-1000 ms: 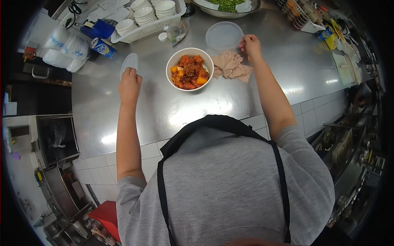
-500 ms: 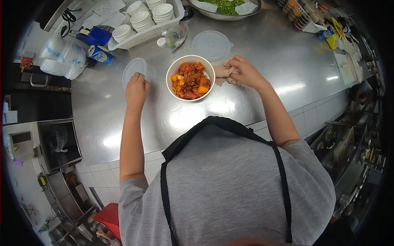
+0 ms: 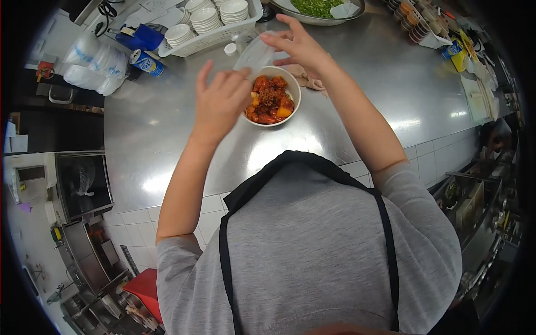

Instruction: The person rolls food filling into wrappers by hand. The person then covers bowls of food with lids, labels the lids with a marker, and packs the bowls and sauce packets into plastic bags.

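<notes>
A clear round lid is tilted over the upper left rim of a white bowl holding red-sauced food with yellow chunks. The fingertips of my left hand are at the lid's lower edge, one finger raised away from it. From the other side, my right hand holds the upper right edge, its other fingers spread. A crumpled beige cloth lies right of the bowl, partly behind my right forearm. Only one lid can be made out.
A white basket of small dishes stands at the back left, near a blue can and wrapped white packs. Behind is a metal bowl of chopped greens. Sauce cups sit at the back right, above papers.
My left hand has moved right from the left lid's place, where no lid lies now. My right hand has left the cloth and moved up and left to the tilted lid.
</notes>
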A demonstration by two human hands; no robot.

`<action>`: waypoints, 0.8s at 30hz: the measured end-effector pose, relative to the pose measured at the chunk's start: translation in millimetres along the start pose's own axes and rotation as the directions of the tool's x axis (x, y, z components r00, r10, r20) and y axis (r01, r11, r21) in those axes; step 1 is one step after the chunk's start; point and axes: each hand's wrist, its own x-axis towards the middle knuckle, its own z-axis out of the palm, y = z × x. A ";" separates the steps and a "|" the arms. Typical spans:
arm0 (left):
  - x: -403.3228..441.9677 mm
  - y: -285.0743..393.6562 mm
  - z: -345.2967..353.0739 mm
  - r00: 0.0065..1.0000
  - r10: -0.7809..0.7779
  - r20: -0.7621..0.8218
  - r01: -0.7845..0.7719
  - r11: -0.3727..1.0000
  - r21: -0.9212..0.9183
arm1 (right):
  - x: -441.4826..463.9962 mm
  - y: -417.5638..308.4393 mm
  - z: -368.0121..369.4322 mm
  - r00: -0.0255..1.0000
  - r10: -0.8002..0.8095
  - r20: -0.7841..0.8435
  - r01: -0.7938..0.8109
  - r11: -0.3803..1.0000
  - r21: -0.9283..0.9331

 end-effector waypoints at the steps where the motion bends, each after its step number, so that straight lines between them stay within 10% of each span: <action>1: 1.7 6.3 -2.3 0.997 0.078 0.020 -0.078 0.997 -0.024 | 4.3 6.4 2.2 1.000 -0.017 -0.003 0.017 0.995 0.098; 5: -13.0 10.0 2.9 0.994 0.105 -0.025 -0.107 0.988 -0.111 | 4.7 41.4 -39.0 0.996 0.053 0.073 -0.057 0.996 0.063; 7: -32.0 6.4 14.9 0.907 -0.417 -0.057 0.368 0.852 -0.373 | 2.3 67.9 -58.9 0.975 0.212 0.069 -0.209 0.977 -0.043; 8: -41.3 5.2 25.9 0.907 -0.418 -0.054 0.370 0.851 -0.373 | -2.0 71.7 -55.9 0.974 0.214 0.070 -0.212 0.976 -0.042; 10: -53.7 2.0 47.1 0.509 -0.767 0.390 0.643 0.037 -0.765 | -13.6 77.4 -45.1 0.983 0.178 0.036 -0.171 0.973 -0.153; 13: -49.0 8.5 54.2 0.399 -0.706 0.585 0.543 -0.331 -0.771 | -2.3 99.1 -27.6 0.996 -0.075 0.053 0.086 0.962 -0.260; 20: -40.5 19.1 69.8 0.428 -0.731 0.532 0.596 -0.215 -0.774 | 1.1 84.5 9.3 0.903 -0.393 0.171 0.386 0.571 -0.725; 24: -42.2 19.7 87.9 0.636 -0.702 0.321 0.718 0.385 -0.579 | -5.6 85.3 18.4 0.917 -0.374 0.140 0.336 0.535 -0.776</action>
